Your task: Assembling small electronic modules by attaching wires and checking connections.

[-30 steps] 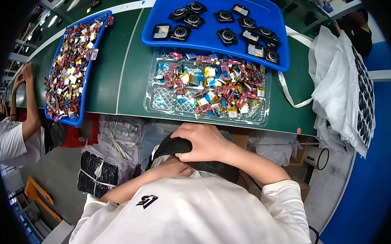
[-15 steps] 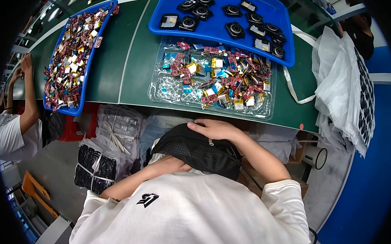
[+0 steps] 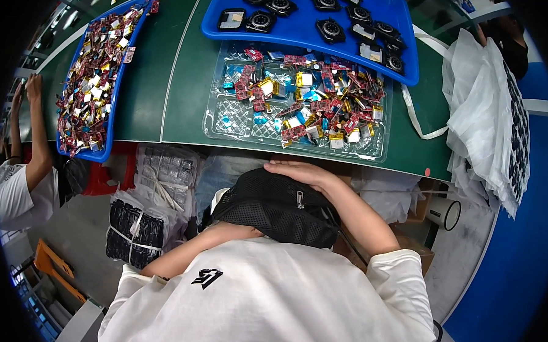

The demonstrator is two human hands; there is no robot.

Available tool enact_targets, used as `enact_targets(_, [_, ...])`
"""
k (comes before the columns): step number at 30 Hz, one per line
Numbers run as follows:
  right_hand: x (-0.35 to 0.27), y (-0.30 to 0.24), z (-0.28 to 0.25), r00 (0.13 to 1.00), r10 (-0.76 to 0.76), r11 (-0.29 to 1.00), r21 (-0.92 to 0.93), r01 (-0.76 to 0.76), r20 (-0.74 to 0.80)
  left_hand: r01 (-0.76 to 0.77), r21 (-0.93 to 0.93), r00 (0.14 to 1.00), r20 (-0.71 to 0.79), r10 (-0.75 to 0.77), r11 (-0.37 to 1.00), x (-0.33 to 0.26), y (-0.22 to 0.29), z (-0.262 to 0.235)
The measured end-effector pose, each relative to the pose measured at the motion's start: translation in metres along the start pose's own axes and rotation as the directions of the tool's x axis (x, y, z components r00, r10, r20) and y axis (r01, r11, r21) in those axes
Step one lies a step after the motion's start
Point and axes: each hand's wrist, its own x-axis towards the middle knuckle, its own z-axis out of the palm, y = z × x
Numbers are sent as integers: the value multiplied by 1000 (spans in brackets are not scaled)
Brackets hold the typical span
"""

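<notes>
A black mesh bag (image 3: 272,210) with a short zipper pull lies against my lap, below the table edge. My right hand (image 3: 299,172) rests along the bag's far upper edge, its fingers stretched out and lying flat. From the left, my left hand (image 3: 238,232) reaches in at the bag's near side. Its fingers are hidden beneath the black mesh, so their pose does not show.
On the green table (image 3: 145,98), a clear plastic tray (image 3: 218,129) holds red circuit boards and small batteries. A blue tray (image 3: 216,28) with black watch-like cases overlaps it. Another parts-filled blue tray (image 3: 109,136) stands left, near a co-worker's arm (image 3: 40,130). White sheeting (image 3: 475,106) hangs right.
My right hand has slid over the bag toward its far edge, uncovering more of the zipper. My left hand stays at the near side. The view has shifted slightly.
</notes>
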Motion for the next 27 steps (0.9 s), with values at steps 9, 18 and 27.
enact_targets(9, [0, -4, -3, 998, -16, 997, 77, 11, 64, -33, 23, 999, 17, 32, 999, -3, -2, 0])
enact_targets(18, [-6, -7, 0, 998, -68, 982, 175, 66, 2, -69, 53, 998, 18, 68, 996, -2, -2, -1])
enact_targets(27, [-6, -8, -3, 971, -235, 931, -297, 213, -43, -130, -27, 991, -34, 129, 991, -31, 14, -16])
